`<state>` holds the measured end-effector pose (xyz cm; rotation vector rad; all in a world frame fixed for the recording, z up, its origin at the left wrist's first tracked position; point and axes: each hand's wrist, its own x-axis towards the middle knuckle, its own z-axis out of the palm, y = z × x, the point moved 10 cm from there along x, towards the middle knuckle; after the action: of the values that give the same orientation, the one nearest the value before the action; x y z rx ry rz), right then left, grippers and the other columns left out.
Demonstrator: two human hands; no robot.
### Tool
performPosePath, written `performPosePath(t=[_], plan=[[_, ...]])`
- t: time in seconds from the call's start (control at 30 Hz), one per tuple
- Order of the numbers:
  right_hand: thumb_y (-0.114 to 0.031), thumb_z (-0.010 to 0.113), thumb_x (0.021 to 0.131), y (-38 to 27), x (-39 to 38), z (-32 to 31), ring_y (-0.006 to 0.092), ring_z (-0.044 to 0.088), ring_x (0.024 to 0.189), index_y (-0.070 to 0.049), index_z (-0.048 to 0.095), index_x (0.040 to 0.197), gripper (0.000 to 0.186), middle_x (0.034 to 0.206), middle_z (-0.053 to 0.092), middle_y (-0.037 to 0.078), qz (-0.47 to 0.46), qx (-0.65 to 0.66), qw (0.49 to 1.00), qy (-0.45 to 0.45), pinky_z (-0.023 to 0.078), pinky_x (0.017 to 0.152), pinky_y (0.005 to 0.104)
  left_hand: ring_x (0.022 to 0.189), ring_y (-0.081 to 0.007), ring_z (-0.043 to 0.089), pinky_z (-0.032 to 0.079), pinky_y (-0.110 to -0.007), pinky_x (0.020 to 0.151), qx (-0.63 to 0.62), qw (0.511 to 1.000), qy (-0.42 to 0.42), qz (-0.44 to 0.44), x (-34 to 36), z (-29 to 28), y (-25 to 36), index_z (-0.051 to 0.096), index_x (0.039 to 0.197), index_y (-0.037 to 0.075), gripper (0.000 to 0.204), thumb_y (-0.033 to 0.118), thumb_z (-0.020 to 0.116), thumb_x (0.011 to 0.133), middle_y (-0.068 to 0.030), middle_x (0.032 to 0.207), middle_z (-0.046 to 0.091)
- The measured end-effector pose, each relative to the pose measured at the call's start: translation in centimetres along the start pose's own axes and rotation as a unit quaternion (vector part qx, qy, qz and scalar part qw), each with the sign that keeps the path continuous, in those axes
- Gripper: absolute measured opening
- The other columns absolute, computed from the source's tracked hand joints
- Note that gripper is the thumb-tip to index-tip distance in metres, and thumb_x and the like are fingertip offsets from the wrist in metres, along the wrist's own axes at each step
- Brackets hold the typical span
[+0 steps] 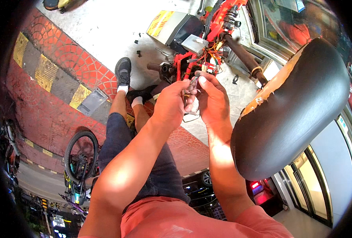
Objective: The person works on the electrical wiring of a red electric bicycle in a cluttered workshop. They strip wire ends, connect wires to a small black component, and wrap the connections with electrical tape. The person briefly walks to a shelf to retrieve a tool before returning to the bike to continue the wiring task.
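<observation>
My left hand [170, 102] and my right hand [214, 99] meet in front of me, fingers bent and closed together. Between the fingertips is a small dark part [197, 75], too small and covered to name. A pale piece [195, 105] shows just below the fingers; whether I hold it cannot be told. Right beyond my hands stands a red vehicle frame [178, 65] with a bundle of orange and other coloured wires [213, 53]. A silver metal box [194, 43] sits among them.
To my right, a large torn black seat [295, 113] rises on a brown tube [243, 53]. A grey and yellow-striped casing [168, 27] lies beyond the frame. Small black pieces [138, 53] lie on the pale floor. A bicycle [80, 158] stands at the left, near striped kerbing [49, 73].
</observation>
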<state>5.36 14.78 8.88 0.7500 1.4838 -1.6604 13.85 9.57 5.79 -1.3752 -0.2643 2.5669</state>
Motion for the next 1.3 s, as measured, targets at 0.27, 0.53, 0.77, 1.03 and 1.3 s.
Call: performPosePath(t=[0.27,0.53,0.77,1.03,1.3], plan=[[-0.006,0.064,0.095,-0.5,-0.2,0.0,0.0139,0.061,0.071,-0.001,0.063,0.111,0.016,0.088,0.064,0.006,-0.047,-0.052,0.997,0.026,0.052,0.059,0.0287,0.068,-0.013,0.054,0.039,-0.028,0.056,-0.031,0.998,-0.028,-0.038,0.3,-0.1,-0.7,0.063,0.09,0.009,0.023,0.029,0.057,0.1,-0.0017,0.084,0.065],[-0.001,0.063,0.094,-2.1,-0.8,0.2,0.0093,0.06,0.08,-0.002,0.063,0.105,0.011,0.09,0.065,0.004,-0.134,-0.199,0.969,0.05,0.049,0.073,0.0246,0.072,-0.0128,0.057,0.04,-0.028,0.057,-0.003,1.0,0.008,-0.024,0.6,-1.1,-0.7,0.063,0.09,0.011,0.023,0.031,0.057,0.1,-0.0003,0.084,0.065],[-0.001,0.061,0.095,-2.0,-0.9,0.7,0.0106,0.063,0.078,-0.001,0.063,0.103,0.008,0.087,0.067,0.006,-0.119,-0.195,0.973,0.045,0.051,0.07,0.0257,0.071,-0.012,0.056,0.041,-0.027,0.059,0.01,1.0,0.002,-0.002,0.5,-0.8,-0.2,0.063,0.09,0.011,0.023,0.031,0.057,0.1,0.0007,0.082,0.063],[-0.001,0.061,0.095,-1.2,-0.6,0.5,0.0128,0.064,0.071,0.001,0.062,0.103,0.008,0.084,0.068,0.009,-0.075,-0.16,0.984,0.034,0.053,0.06,0.0261,0.072,-0.0137,0.058,0.042,-0.029,0.06,0.008,1.0,-0.002,0.0,0.5,-0.7,0.0,0.064,0.092,0.01,0.024,0.029,0.054,0.1,-0.0007,0.084,0.066],[0.0,0.06,0.095,-0.9,-0.8,1.0,0.0145,0.061,0.06,0.002,0.059,0.104,0.009,0.08,0.065,0.01,-0.065,-0.128,0.989,0.028,0.052,0.049,0.0279,0.068,-0.0139,0.058,0.042,-0.028,0.055,-0.009,1.0,-0.009,0.016,0.3,-0.7,0.3,0.064,0.095,0.007,0.02,0.022,0.051,0.096,-0.0034,0.084,0.066]])
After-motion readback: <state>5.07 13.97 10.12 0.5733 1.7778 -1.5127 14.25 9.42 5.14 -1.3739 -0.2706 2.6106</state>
